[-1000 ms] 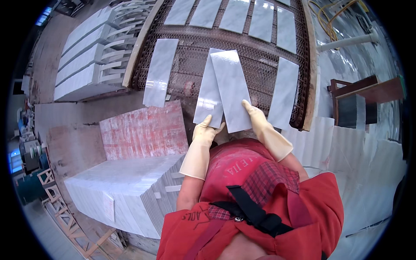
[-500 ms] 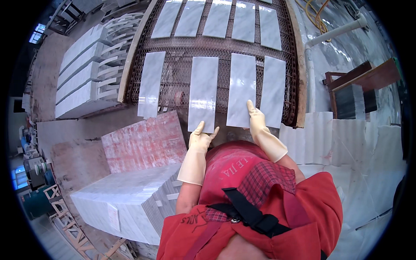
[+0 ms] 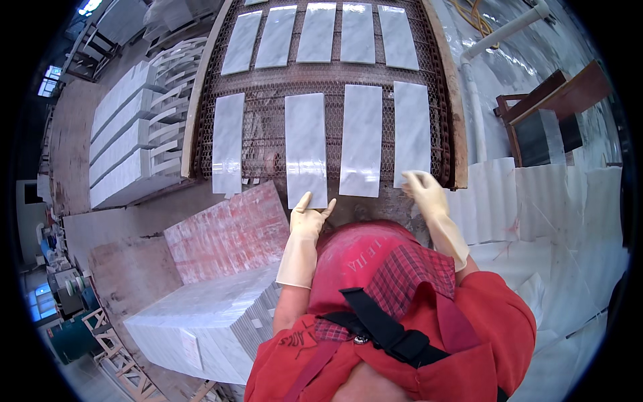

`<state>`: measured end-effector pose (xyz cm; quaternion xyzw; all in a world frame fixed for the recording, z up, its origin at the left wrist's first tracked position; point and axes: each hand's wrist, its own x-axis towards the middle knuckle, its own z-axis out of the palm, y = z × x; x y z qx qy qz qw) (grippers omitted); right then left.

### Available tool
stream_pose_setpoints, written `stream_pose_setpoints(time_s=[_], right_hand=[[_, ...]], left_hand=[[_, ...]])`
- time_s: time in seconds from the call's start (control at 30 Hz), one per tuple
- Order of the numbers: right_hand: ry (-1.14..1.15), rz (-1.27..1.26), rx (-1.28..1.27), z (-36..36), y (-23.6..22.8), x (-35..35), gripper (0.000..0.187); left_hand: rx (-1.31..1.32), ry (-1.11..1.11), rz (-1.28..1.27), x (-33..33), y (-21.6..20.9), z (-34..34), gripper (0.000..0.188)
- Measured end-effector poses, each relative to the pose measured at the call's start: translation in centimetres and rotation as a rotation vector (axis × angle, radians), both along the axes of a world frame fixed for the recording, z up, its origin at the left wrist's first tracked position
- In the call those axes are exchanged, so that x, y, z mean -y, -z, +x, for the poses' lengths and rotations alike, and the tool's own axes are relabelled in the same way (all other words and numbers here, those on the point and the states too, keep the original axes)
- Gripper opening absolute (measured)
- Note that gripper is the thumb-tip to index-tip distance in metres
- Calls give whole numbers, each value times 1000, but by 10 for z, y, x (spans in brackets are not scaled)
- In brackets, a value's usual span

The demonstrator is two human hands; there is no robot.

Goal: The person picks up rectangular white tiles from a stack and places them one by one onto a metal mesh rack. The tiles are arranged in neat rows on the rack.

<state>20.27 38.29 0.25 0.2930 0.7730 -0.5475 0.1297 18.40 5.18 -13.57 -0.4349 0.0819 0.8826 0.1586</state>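
Cream rubber gloves cover both my hands. My left hand (image 3: 308, 214) is closed on the near end of a grey-white marble tile (image 3: 306, 147), thumb on top and some fingers hidden below. My right hand (image 3: 426, 192) is at the near edge of the rightmost marble tile (image 3: 411, 127), its bent fingers closed over the corner. Between these lies another polished tile (image 3: 362, 134), untouched. A narrower tile (image 3: 228, 144) is at the left of this row. All rest on a wire-mesh conveyor (image 3: 261, 137), with near ends overhanging its edge.
A further tile row (image 3: 315, 33) lies beyond on the mesh, between wooden side rails (image 3: 189, 134). Stacked pale slabs (image 3: 124, 134) stand at left. Near left are a red-smeared board (image 3: 228, 224) and a block of upright slabs (image 3: 201, 315). White sheeting (image 3: 489, 201) covers the right.
My right hand has left the third tile and moved right to the rightmost one. My left hand stays on the second tile. The whole view has turned slightly.
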Motion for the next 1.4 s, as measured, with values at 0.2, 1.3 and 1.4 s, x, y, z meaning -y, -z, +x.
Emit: stream_pose_setpoints(time_s=[0.2, 1.3, 1.4], right_hand=[[249, -567, 300, 41, 33, -36, 61], [-345, -478, 240, -2, -17, 5, 47], [-388, -506, 189, -28, -29, 52, 48]], left_hand=[[8, 62, -90, -9, -21, -8, 37], [44, -90, 57, -13, -66, -34, 56], [86, -121, 26, -9, -50, -38, 51]])
